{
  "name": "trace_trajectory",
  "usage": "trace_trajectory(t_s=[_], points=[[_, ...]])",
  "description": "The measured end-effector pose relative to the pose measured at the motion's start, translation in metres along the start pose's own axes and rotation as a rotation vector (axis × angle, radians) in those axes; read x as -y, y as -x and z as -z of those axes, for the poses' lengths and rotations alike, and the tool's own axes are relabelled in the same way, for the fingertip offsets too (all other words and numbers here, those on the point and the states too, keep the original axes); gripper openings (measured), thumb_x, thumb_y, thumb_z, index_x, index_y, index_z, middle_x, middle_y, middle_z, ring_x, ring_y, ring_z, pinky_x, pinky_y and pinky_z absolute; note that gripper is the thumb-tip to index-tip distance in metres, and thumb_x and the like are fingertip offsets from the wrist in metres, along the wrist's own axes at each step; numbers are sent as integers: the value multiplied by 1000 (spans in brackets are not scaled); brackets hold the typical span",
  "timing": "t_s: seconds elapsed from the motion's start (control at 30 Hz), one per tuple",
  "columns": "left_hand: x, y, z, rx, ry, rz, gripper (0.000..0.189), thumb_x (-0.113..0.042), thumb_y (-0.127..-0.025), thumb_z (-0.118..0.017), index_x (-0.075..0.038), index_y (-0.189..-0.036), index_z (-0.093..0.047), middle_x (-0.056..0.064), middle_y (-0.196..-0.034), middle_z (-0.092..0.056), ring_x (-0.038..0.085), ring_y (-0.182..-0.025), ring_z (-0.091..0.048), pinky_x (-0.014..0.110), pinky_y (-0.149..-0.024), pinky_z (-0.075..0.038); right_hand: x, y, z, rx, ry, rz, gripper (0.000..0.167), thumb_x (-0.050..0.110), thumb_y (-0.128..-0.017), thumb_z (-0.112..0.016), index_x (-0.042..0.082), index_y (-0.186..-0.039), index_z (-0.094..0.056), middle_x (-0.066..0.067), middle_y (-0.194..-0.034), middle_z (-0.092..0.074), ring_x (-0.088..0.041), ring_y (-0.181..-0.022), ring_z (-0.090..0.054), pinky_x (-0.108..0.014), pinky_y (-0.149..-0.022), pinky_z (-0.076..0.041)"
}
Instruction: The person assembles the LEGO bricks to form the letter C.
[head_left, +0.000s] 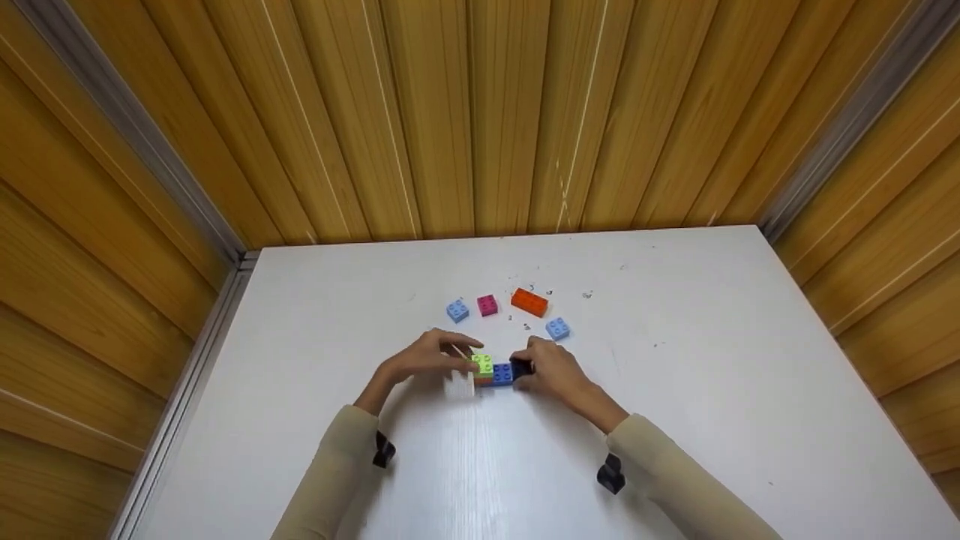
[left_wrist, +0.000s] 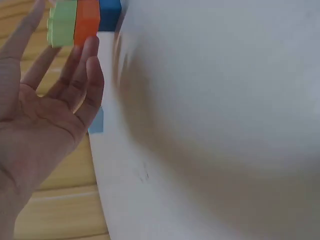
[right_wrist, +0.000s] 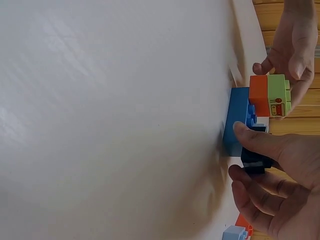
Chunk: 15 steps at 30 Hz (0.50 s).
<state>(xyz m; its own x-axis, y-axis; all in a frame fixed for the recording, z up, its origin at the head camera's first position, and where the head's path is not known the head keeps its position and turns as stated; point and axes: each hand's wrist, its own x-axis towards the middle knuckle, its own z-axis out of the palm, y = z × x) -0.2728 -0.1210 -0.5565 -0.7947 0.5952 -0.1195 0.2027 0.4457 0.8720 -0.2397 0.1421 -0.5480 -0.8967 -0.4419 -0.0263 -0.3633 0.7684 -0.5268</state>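
A long blue brick [right_wrist: 235, 122] lies on the white table. At its left end an orange brick [right_wrist: 258, 95] sits on it, topped by a light green brick [head_left: 482, 363] with a printed picture on its side. My right hand [head_left: 556, 371] pinches a black brick [right_wrist: 253, 158] between thumb and fingers, over the blue brick's right end; whether its studs are fully pressed together I cannot tell. The left hand [head_left: 433, 355] is beside the green brick, fingers loosely bent and spread around it. Contact there is unclear.
Beyond the hands lie a light blue brick [head_left: 457, 310], a magenta brick [head_left: 487, 304], a long orange-red brick [head_left: 529, 302] and another light blue brick [head_left: 557, 328]. Wood-patterned walls [head_left: 495, 120] border the white table [head_left: 675, 360].
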Motion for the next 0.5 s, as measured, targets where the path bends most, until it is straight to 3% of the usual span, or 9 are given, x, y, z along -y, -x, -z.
trace_trajectory(t_s=[0.07, 0.17, 0.33, 0.4, 0.5], points=[[7, -1, 10, -66, 28, 38, 42, -27, -95, -72, -5, -131, -68, 15, -116, -73, 24, -93, -67, 38, -81, -57, 1, -1, -1, -7, -1, -8, 42, 13, -79, -88, 4, -118, -76, -12, -97, -63, -23, -87, -54, -42, -81, -49], [13, -7, 15, -229, 33, 84, 39, -21, -95, -73, -2, -129, -68, 18, -112, -73, 27, -90, -67, 39, -75, -58, 0, 0, -1, -18, -3, -4, 42, 12, -79, -88, 2, -117, -76, -13, -97, -64, -24, -87, -55, -44, -81, -51], [18, -26, 10, -489, -17, 65, 42, -8, -89, -77, 1, -129, -67, 22, -117, -69, 32, -100, -66, 36, -82, -55, 1, 3, 0, -30, 9, 3, 40, 13, -78, -89, 3, -114, -77, -14, -96, -63, -25, -85, -56, -44, -79, -51], [20, -33, 5, -555, -62, 73, 46, -7, -87, -79, 0, -132, -66, 22, -124, -65, 34, -107, -62, 41, -90, -54, 1, 3, -1, -39, 16, 7, 40, 14, -77, -89, 3, -114, -77, -14, -96, -63, -25, -85, -56, -44, -78, -51], [21, -40, -1, -591, -114, 113, 50, -9, -87, -79, -4, -135, -65, 20, -134, -59, 34, -114, -56, 47, -97, -50, 1, 2, -3, -56, 39, 30, 41, 15, -78, -89, 3, -114, -77, -15, -96, -63, -24, -84, -56, -44, -77, -52]])
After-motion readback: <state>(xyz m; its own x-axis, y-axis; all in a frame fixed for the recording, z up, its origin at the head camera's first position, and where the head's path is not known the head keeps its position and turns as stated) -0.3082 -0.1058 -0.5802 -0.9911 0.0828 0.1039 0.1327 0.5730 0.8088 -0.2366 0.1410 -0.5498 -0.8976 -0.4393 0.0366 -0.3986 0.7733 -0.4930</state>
